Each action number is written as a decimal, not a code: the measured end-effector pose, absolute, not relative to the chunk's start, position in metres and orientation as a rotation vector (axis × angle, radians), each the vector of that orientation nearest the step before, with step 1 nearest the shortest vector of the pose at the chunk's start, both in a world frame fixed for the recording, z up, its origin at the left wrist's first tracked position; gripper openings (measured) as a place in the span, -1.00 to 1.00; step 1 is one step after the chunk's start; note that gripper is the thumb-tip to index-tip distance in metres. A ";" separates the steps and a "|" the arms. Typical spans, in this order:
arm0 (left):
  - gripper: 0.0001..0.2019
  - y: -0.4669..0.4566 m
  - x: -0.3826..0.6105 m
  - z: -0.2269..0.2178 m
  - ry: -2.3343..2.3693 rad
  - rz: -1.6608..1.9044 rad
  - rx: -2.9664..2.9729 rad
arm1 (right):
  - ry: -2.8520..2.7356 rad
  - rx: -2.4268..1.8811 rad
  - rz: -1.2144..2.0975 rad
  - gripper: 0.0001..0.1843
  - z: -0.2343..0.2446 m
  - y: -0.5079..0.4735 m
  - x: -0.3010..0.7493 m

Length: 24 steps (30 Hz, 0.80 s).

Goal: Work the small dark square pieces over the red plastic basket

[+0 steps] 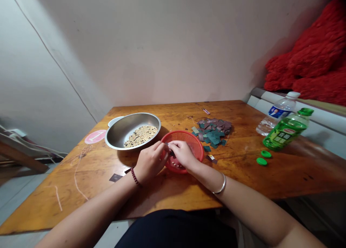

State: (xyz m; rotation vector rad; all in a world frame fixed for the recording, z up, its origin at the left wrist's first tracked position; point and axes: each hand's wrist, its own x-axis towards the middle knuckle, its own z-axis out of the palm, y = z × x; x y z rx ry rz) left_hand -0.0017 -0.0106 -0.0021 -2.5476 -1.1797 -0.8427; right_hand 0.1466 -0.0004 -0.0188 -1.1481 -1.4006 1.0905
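Note:
My left hand (153, 158) and my right hand (182, 154) meet over a red plastic basket (200, 142), fingers closed in a pinch. A small dark piece (172, 153) shows between them; the fingers hide most of it, and I cannot make out its kind. A few small, round, pale beads (177, 164) lie in the basket below my hands. To the left, a steel bowl (115, 134) stands tilted, with many small tan and dark beads (142, 135) inside. Right of the basket is a pile of brown and green sheet pieces (213, 129).
On the right stand a clear water bottle (278, 111) and a tilted green bottle (286, 131), near two green caps (261, 161). A pink disc (95, 136), loose string (77, 176) and a dark square (115, 177) lie on the wooden table (238, 176). Red netting (316, 57) is heaped behind.

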 end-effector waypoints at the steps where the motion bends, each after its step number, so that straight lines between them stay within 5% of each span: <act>1: -0.87 -0.010 -0.002 -0.002 -1.168 -0.832 -2.553 | -1.400 -1.145 1.094 -0.74 -0.019 0.000 0.147; 24: -0.88 -0.010 -0.002 -0.006 -1.096 -0.813 -2.569 | -1.383 -1.072 1.129 -0.74 -0.022 0.002 0.146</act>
